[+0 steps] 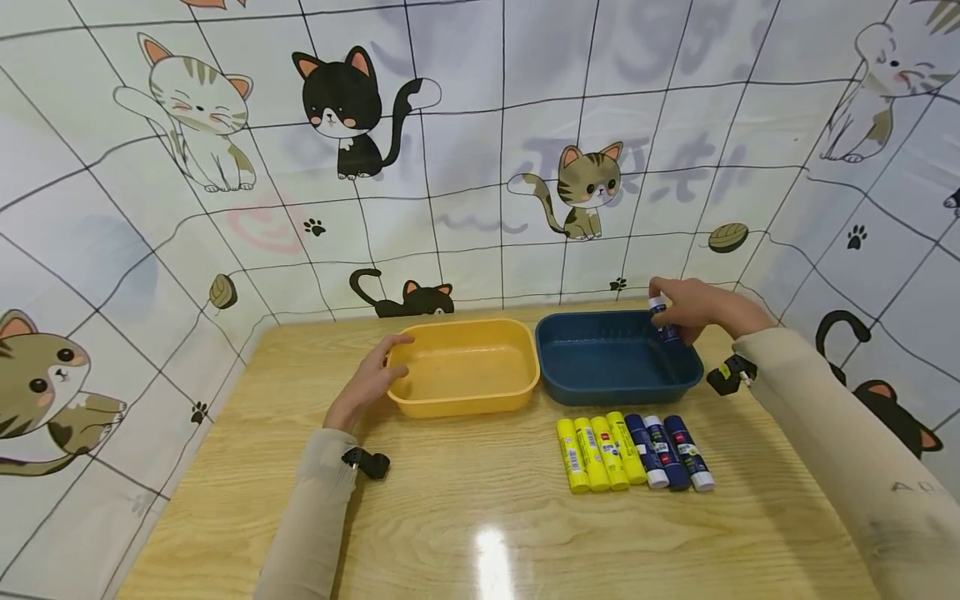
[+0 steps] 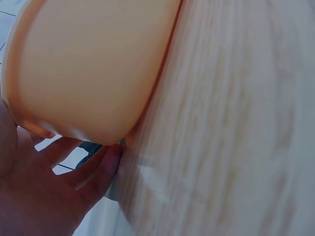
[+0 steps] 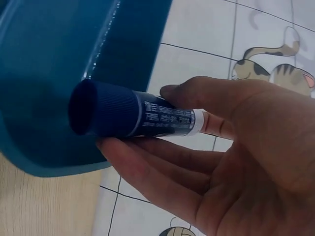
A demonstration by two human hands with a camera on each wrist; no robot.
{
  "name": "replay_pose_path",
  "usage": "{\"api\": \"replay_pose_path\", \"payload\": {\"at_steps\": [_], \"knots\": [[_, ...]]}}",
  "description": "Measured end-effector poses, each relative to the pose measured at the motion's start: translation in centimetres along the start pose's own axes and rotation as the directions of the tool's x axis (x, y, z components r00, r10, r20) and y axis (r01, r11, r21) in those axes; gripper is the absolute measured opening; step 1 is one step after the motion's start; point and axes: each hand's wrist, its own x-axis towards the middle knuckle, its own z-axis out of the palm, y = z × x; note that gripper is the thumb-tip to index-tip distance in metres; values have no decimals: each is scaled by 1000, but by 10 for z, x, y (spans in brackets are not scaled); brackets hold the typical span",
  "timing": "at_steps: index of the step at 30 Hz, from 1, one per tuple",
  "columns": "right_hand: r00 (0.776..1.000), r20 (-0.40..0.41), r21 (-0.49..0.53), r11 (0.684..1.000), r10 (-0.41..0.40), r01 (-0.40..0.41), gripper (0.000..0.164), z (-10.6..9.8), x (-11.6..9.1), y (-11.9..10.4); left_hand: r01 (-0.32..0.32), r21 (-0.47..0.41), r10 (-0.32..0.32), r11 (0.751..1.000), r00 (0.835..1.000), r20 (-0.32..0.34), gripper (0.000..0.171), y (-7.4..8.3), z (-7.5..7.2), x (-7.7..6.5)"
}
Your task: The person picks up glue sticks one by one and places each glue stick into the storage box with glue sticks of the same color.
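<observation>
My right hand (image 1: 690, 304) pinches a navy glue stick (image 3: 162, 115) between thumb and fingers, over the right end of the dark blue bin (image 1: 555, 392). In the right wrist view its ribbed navy end points into the bin, and its white end faces my palm. My left hand (image 1: 367, 379) grips the left end of the yellow bin (image 1: 465, 407), fingers and thumb at its rim. In the left wrist view, fingers (image 2: 93, 167) lie against that bin's end wall. The yellow bin's inside shows bare floor in the head view.
In front of the blue bin, several yellow glue sticks (image 1: 592, 454) lie side by side, with several navy and white glue sticks (image 1: 688, 454) to their right. The bins stand side by side on a wooden table (image 1: 420, 517), before a cat-patterned wall cloth (image 1: 480, 167).
</observation>
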Motion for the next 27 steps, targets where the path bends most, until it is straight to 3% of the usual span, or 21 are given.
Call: {"api": "replay_pose_path", "payload": {"at_steps": [4,12,20,27], "knots": [[999,45,-18,1000,16,-16,38,-2,9,-1,-7,-5,7,1000,1000,7,56,0,-2,0],[989,128,-11,997,71,-70,44,-5,19,-5,4,-26,-3,1000,999,44,55,40,-8,-19],[977,189,24,994,103,-109,46,-1,29,-2,21,-44,-19,999,999,49,54,36,-7,-16],[954,260,-7,988,149,-152,52,5,35,-5,15,-51,-14,999,1000,25,51,8,-2,-3]]}}
